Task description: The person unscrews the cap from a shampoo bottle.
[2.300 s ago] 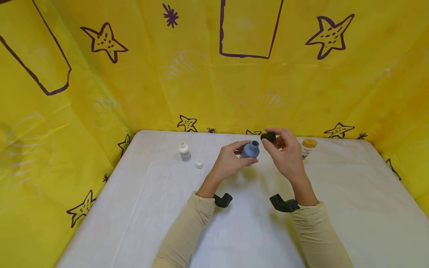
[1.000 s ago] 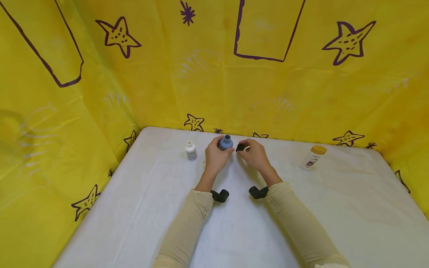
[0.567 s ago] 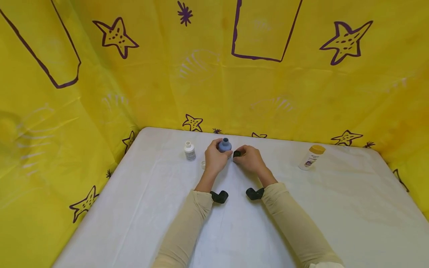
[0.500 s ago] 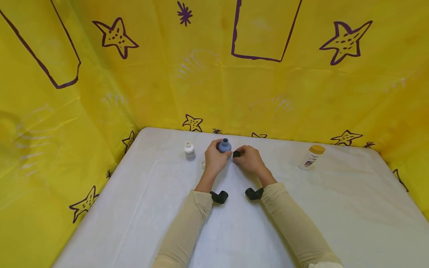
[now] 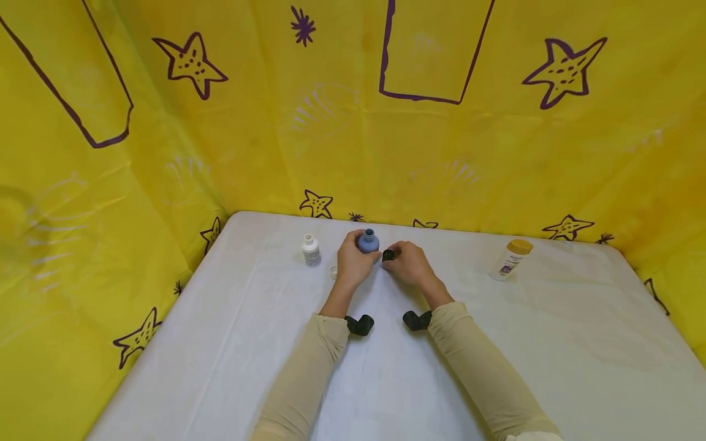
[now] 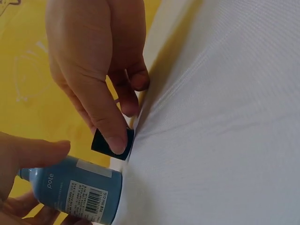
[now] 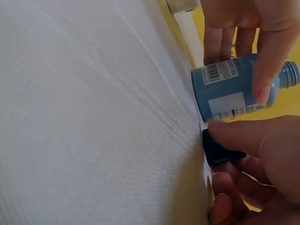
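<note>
My left hand (image 5: 354, 260) grips a blue bottle (image 5: 368, 242), its thumb across the near side. The bottle is upright and uncapped. Its threaded neck (image 7: 290, 75) shows in the right wrist view. Down at the tablecloth, its base appears to stand on the cloth. Just right of it, my right hand (image 5: 412, 264) pinches a black cap (image 5: 388, 255) between thumb and fingers, low at the cloth. In the left wrist view, the cap (image 6: 111, 144) sits close beside the bottle (image 6: 77, 190), with the thumb pressed against its side.
Left of the hands stands an open white bottle (image 5: 311, 251). A small white cap (image 5: 333, 272) lies near my left hand, partly hidden. To the right stands a white bottle with a yellow cap (image 5: 510, 260). A yellow patterned curtain (image 5: 331, 135) hangs behind the white-covered table (image 5: 551, 343).
Since the earliest frame, both hands have moved left and down, bringing the blue bottle and black cap to the cloth. Over the last half second they have hardly moved.
</note>
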The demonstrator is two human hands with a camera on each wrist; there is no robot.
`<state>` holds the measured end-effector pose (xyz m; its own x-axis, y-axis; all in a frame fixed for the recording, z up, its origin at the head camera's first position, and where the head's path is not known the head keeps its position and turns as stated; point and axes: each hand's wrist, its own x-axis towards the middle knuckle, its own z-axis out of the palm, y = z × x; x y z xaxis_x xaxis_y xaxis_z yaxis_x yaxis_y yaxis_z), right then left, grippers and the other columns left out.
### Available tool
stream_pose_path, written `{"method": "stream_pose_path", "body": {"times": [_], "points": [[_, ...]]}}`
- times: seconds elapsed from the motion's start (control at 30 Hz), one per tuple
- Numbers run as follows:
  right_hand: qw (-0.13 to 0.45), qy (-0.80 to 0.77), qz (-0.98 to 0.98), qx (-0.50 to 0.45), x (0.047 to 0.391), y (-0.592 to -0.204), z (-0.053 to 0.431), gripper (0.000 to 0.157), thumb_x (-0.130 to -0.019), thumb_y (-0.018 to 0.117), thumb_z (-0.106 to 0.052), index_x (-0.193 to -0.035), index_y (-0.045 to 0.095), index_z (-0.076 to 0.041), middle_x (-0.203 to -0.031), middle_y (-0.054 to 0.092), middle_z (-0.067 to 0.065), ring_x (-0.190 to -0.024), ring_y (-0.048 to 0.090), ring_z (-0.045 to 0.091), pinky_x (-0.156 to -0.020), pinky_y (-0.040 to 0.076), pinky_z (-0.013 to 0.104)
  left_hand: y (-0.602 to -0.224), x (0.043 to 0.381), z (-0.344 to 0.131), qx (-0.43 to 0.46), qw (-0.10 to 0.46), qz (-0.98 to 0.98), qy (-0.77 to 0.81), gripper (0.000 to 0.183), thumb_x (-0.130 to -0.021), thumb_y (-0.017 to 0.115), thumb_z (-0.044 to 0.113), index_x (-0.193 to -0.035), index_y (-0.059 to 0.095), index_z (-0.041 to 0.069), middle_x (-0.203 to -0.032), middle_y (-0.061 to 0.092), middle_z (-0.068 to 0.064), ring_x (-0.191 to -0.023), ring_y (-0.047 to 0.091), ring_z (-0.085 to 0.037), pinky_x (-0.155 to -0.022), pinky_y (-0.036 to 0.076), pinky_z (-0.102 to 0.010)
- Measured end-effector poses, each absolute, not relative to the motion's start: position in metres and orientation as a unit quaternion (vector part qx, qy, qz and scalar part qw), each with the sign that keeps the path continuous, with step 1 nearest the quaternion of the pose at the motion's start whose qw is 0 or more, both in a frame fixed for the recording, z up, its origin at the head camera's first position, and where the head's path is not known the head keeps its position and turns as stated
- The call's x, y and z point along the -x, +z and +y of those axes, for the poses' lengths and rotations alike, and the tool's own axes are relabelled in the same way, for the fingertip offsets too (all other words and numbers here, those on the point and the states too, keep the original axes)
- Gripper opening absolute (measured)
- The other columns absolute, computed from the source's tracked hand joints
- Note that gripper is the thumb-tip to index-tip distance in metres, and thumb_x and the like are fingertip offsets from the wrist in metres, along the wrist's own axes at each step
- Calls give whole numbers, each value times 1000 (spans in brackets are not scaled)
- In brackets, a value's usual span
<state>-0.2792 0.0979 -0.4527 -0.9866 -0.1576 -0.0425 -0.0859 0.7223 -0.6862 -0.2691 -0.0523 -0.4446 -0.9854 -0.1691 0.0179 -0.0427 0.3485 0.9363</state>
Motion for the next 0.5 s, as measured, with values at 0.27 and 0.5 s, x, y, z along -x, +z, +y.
{"method": "stream_pose_path", "body": {"times": [0.27,0.5], "points": [[69,-371,924,65,270,-440,108,59,-92,74,-20,-142,51,-1,-129,62,21,-116,60,36,-105,49,50,-434,267,-54,-39,128,-821,-555,68,-81,84,8,-142,54,6,-144,57,-13,-138,51,-33,-116,44,-47],[30,-384,920,73,251,-411,138,58,-93,74,-21,-143,52,-1,-131,61,23,-108,65,36,-93,55,47,-408,257,-62,-17,145,-822,-550,66,-86,81,15,-145,52,10,-148,52,-10,-142,45,-35,-119,38,-53]]}}
